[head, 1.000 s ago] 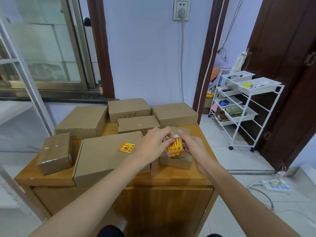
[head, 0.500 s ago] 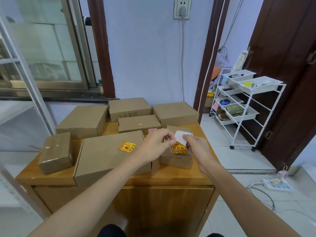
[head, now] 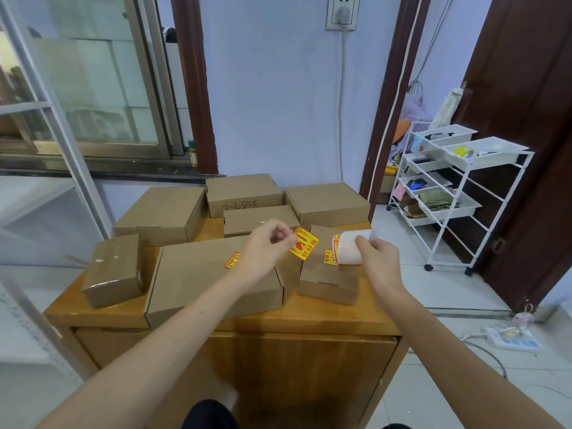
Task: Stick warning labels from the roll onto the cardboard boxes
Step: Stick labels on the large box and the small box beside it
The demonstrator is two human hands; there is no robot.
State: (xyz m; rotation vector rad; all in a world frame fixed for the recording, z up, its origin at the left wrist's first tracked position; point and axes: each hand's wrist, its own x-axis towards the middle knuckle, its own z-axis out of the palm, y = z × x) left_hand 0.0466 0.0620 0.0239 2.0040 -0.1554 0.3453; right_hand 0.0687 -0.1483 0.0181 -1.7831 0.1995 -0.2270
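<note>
Label (head: 304,248) pinched by left hand (head: 266,249) — seemingly peeled.

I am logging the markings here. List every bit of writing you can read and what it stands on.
"7-3-8158", handwritten, first digit unsure: front of the back middle box.
Label pinched in the left hand: the peeled label is red and yellow, print too blurred to read.
Label on the big front box: the stuck label is half hidden, unreadable.
Roll in the right hand: print too blurred.

wooden cabinet (head: 309,323), white trolley (head: 458,193), wall socket (head: 343,10)
</note>
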